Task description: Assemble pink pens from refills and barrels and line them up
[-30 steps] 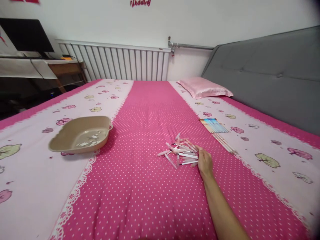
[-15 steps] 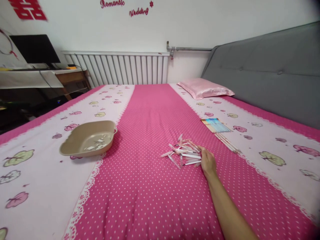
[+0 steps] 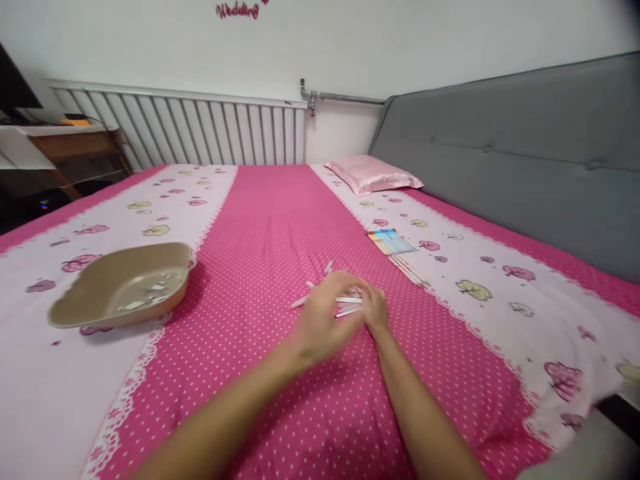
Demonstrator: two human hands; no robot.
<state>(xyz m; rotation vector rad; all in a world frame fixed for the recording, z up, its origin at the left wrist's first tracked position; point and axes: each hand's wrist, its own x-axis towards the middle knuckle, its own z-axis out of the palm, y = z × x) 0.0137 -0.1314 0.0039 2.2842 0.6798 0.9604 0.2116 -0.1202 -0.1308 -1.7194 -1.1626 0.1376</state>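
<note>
A loose pile of thin white sticks with pinkish caps (image 3: 301, 302) lies on the pink dotted middle strip of the bed (image 3: 270, 227). My left hand (image 3: 325, 315) reaches in from the lower left and covers most of the pile; it is smeared by motion, so its fingers are unclear. My right hand (image 3: 375, 311) rests at the pile's right side with its fingers curled onto a few sticks. The two hands touch above the pile.
A beige tray (image 3: 67, 313) with small white bits inside sits on the pale left strip. A flat bundle of blue-tipped sticks (image 3: 393, 241) lies beyond my hands. A pink pillow (image 3: 373, 177), grey headboard (image 3: 500, 153), radiator (image 3: 175, 130) and wooden desk (image 3: 75, 143) surround the bed.
My left arm has come into view and its hand now lies over the pile. My right hand stays at the pile. The view has swung to the right.
</note>
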